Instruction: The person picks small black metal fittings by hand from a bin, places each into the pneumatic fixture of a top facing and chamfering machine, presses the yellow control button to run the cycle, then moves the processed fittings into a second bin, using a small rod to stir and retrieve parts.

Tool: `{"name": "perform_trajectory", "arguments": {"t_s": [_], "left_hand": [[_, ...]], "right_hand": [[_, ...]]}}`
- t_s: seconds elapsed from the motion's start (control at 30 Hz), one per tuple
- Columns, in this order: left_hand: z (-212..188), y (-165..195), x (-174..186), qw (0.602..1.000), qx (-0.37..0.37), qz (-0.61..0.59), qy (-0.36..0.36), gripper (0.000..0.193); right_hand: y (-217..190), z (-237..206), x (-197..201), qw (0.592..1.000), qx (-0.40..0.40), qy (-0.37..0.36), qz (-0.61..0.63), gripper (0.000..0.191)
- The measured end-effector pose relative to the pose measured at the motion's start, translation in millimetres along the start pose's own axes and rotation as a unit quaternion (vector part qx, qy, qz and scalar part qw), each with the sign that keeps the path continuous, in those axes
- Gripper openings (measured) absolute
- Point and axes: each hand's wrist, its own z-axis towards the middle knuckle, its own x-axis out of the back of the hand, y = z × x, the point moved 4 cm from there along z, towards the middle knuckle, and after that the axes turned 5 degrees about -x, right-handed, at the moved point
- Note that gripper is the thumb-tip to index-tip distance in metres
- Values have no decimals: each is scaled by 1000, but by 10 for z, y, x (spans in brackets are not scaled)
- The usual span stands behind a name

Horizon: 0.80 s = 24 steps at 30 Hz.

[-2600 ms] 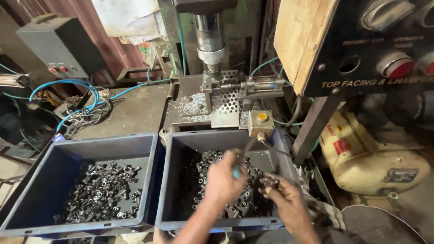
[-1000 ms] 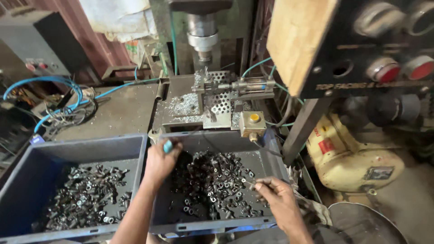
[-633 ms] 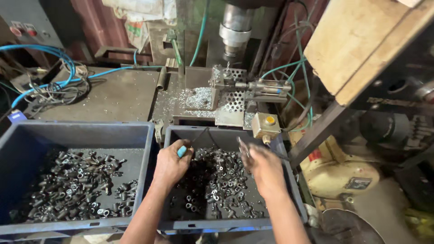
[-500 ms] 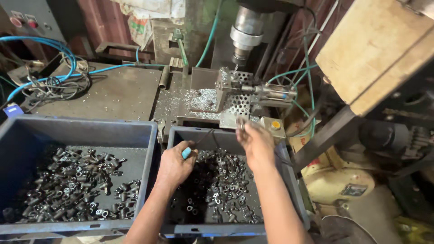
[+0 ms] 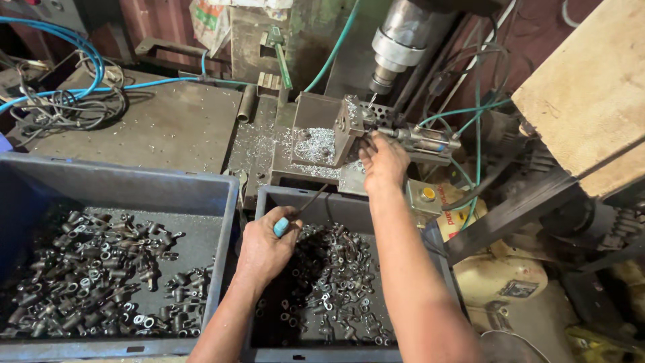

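My left hand (image 5: 265, 245) grips a thin tool with a blue handle (image 5: 281, 227); its dark shaft points up and to the right over the right blue bin (image 5: 263, 202). This bin holds several small dark metal fittings (image 5: 329, 282). My right hand (image 5: 383, 161) reaches up to the metal fixture (image 5: 349, 124) under the drill spindle (image 5: 400, 44), with its fingers at the clamp. Whether it holds a part there is hidden by the fingers. Metal chips (image 5: 312, 144) lie beside the fixture.
A left blue bin (image 5: 121, 191) holds several more metal fittings (image 5: 101, 269). Blue and green hoses and wires (image 5: 67, 101) lie on the grey table at back left. A wooden board (image 5: 591, 94) and a cream motor (image 5: 510, 282) stand at the right.
My right hand has risen from the right bin to the fixture under the spindle. My left hand has stayed over the bin with the blue-handled tool. The view has moved closer.
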Motion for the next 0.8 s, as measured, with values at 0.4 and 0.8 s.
{"name": "perform_trajectory", "arguments": {"t_s": [0.4, 0.8], "left_hand": [[-25, 94, 29, 1000, 8, 10, 2, 34], [-54, 27, 5, 1000, 4, 9, 10, 37]], "right_hand": [[-449, -647, -138, 973, -30, -99, -205, 30], [-1231, -1635, 754, 619, 379, 9, -688, 31]]}}
